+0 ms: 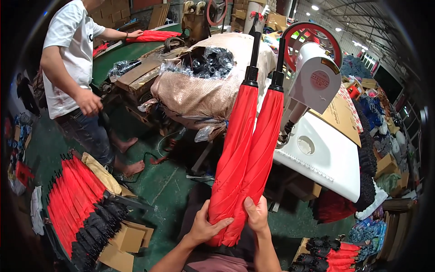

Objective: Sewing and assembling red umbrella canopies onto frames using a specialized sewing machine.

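Your fingers wrap the lower ends of two folded red fabric umbrellas with black plastic handles: your left hand point(205, 228) curls around the left umbrella point(233, 154) from the side, fingers closed on the cloth, and your right hand point(257, 216) clamps the right umbrella point(263, 145) with the thumb pressed along its front. Both umbrellas stand nearly upright in front of you, side by side and touching, black handles up, their tips hidden in your grip above your lap.

The cloth looks soft and slick, loosely twisted around stiff ribs, so it likely slides under a light grip; they seem light for their length but top-heavy when held this low. Grip where the ribs bunch firmly, not on loose folds.

Beyond them stands a white sewing machine with a red handwheel point(312, 77). At your left, more red umbrellas point(72, 195) lie stacked on a rack, and another person in a white shirt point(68, 59) stands beside a green table point(122, 52).
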A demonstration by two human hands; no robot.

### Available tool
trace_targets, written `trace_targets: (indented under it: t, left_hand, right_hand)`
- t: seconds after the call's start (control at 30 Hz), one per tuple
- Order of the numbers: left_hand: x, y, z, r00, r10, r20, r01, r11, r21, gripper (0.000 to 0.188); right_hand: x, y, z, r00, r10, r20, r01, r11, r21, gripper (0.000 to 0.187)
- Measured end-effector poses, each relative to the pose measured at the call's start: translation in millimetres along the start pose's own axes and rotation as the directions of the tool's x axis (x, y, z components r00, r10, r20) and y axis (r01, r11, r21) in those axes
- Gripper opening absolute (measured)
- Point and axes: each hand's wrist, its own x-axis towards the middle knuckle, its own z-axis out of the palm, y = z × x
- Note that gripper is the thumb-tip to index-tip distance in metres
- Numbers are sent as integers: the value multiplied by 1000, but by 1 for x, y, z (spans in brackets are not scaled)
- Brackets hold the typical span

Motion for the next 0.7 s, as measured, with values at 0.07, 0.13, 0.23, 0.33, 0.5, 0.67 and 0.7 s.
trace_targets:
  t: [0.07, 0.13, 0.23, 0.33, 0.5, 0.67, 0.7]
  left_hand:
    - [0, -2, 2, 999, 38, 5, -38, 998, 43, 63]
    - [0, -4, 0, 999, 38, 1, -38, 997, 67, 66]
    - [2, 6, 4, 1000, 21, -1, -21, 990, 142, 70]
    - [2, 14, 6, 1000, -15, -14, 19, 963, 269, 75]
    - [5, 0, 1, 999, -27, 18, 23, 973, 228, 82]
    - [6, -9, -5, 1000, -5, 20, 1, 975, 222, 83]
    - [6, -10, -7, 1000, 6, 24, -11, 973, 231, 84]
  right_hand:
    - [1, 0, 3, 1000, -3, -8, 3, 1000, 2, 45]
    - [2, 3, 9, 1000, -4, -2, 4, 1000, -18, 43]
    - [4, 2, 11, 1000, 6, -5, -6, 999, -31, 41]
    - [5, -1, 12, 999, 35, -8, -35, 999, -34, 40]
    - [9, 2, 9, 999, 41, 1, -41, 995, -87, 40]
    - [18, 0, -1, 988, 128, 89, -116, 984, -132, 43]
    - [22, 0, -2, 980, 158, 121, -140, 980, -140, 45]
